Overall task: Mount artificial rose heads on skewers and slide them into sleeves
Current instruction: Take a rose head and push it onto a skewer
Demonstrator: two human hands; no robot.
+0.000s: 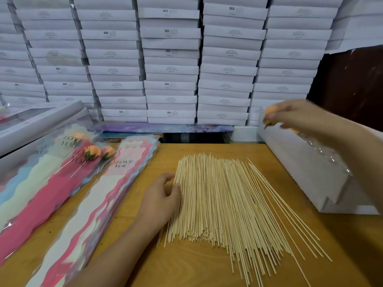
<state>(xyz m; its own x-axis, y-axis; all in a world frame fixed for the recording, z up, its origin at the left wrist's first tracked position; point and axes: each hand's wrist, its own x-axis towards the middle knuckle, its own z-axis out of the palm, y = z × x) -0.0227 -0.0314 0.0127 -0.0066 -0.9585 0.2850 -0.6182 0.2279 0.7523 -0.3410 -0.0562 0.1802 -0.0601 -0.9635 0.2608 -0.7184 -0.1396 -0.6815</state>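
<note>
Your left hand (163, 200) rests on the wooden table (186, 266) at the left edge of a wide, flat pile of bamboo skewers (223, 204). Its fingers are curled, with the fingertips touching the outermost sticks; you cannot tell whether a single skewer is pinched between them. The skewers lie side by side, pointing away from you, and a few loose ones fan out toward the right.

Your right hand (294, 114) is raised over an open white box (300, 166) at the right side of the table. It is blurred, but its fingers are closed round an orange rose head (270, 112), with a bit of green showing beneath. More orange shows just inside the box below your hand.

To the left of the skewers lies a stack of flat sleeves (99, 204) with wavy edges in pink, white and pale blue, the top one printed "LOVE YOU". Further left, a second heap of sleeves (41, 195) holds finished roses (93, 152): orange heads with green bases, on skewers, lying inside clear-fronted sleeves. A windowed box (41, 119) sits behind them.

Along the back, stacked white boxes (172, 59) form a wall, some marked "SGS".
</note>
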